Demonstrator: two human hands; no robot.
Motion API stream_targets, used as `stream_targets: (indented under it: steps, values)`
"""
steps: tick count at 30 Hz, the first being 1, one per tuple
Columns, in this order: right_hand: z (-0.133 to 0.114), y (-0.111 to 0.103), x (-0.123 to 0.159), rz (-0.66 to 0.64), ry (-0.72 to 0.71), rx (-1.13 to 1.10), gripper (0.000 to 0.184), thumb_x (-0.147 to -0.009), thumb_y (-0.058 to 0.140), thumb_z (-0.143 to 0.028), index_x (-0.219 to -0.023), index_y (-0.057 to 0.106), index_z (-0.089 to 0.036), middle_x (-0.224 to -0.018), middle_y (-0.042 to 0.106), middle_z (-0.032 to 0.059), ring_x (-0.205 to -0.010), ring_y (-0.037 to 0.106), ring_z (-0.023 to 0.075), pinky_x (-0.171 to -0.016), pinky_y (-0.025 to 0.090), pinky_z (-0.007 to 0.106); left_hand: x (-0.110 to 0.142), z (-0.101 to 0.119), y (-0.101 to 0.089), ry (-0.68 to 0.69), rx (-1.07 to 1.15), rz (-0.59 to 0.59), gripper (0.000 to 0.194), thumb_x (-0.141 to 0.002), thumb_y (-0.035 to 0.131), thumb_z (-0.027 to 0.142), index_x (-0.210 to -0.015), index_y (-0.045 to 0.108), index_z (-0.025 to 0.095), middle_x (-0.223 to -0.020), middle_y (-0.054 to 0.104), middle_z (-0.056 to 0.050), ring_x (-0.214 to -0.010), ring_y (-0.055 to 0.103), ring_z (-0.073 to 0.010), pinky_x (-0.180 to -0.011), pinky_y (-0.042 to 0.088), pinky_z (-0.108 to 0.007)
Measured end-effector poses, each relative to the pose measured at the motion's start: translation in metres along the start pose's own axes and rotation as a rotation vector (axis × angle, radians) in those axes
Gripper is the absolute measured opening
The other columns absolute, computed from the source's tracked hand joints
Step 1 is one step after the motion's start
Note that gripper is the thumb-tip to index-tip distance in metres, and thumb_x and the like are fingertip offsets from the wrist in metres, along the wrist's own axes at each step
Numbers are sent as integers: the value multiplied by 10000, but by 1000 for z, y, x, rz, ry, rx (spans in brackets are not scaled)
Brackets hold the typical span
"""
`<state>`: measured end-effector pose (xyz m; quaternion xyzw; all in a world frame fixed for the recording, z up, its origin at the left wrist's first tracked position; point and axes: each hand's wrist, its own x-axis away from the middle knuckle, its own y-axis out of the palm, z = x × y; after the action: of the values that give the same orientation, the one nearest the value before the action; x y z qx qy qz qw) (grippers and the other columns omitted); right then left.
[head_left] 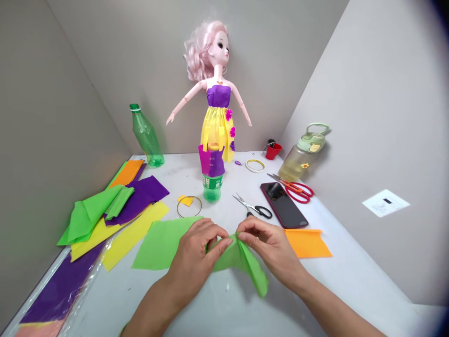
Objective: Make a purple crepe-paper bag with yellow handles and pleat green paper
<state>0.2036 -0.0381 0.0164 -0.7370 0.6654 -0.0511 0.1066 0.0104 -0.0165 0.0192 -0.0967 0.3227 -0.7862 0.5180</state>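
Note:
A light green strip of crepe-like paper (163, 243) stretches across the front of the table. Its right part is bunched upward between my two hands, and a folded end hangs down below my right hand. My left hand (203, 243) pinches the upper edge between thumb and forefinger. A short way to the right, my right hand (263, 238) grips the same edge at a fold. Behind them stands a pink-haired doll (219, 96) in a purple and yellow paper dress, set on a cut green bottle base (212, 189).
Small black-handled scissors (252, 206), a phone (284, 206) and red-handled scissors (298, 188) lie beyond my right hand. An orange piece (308, 243) is at right, a gold ring (189, 211) ahead. Coloured sheets (136, 201), a green bottle (146, 135) and a water bottle (296, 159) flank the doll.

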Motion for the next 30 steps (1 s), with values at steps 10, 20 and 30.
stream_targets:
  steps: [10, 20, 30]
  values:
    - [-3, -4, 0, -120, 71, -225, 181, -865, 674, -344, -789, 649, -182, -722, 546, -20, -686, 470, 120, -646, 379, 242, 2, 1, -2, -45, 61, -34, 175, -921, 557, 334, -859, 700, 254, -769, 595, 0, -846, 536, -197, -791, 401, -320]
    - [-3, -2, 0, -174, 54, -275, 142, -855, 695, -308, -793, 678, -182, -749, 563, -9, -722, 494, 125, -673, 392, 246, 1, 2, 3, -6, 109, 1, 141, -905, 579, 271, -804, 666, 227, -722, 621, 20, -764, 537, -172, -772, 385, -309]
    - [-2, -1, 1, -135, 55, -227, 147, -835, 712, -311, -793, 671, -176, -746, 588, -9, -715, 513, 130, -677, 405, 250, 1, -3, 6, 15, 90, 47, 125, -899, 597, 277, -824, 687, 234, -716, 582, 2, -802, 527, -193, -757, 398, -312]
